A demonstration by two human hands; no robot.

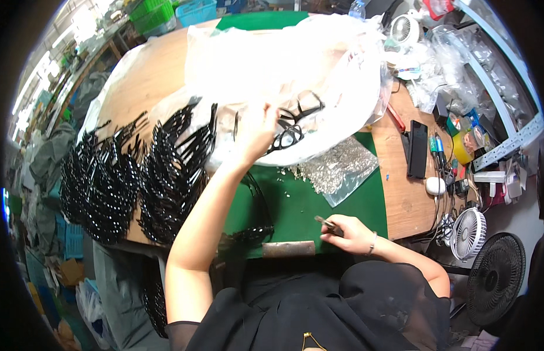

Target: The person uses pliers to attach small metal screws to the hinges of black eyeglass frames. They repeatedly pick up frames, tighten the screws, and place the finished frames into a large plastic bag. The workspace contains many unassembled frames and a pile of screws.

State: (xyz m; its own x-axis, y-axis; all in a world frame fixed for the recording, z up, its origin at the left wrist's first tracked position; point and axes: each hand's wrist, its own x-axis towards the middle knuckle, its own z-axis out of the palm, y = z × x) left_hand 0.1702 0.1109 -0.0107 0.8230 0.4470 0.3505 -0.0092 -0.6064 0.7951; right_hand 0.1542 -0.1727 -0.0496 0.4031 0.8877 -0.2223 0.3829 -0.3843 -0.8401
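So, left hand: was over white plastic, beside black eyeglass frames lying amid it; couldn't tell fingers' grip.
Right hand: fingers clenched round small metal tool over green mat.

A wooden table carries a green mat and rows of black frames. A black phone lies at right.
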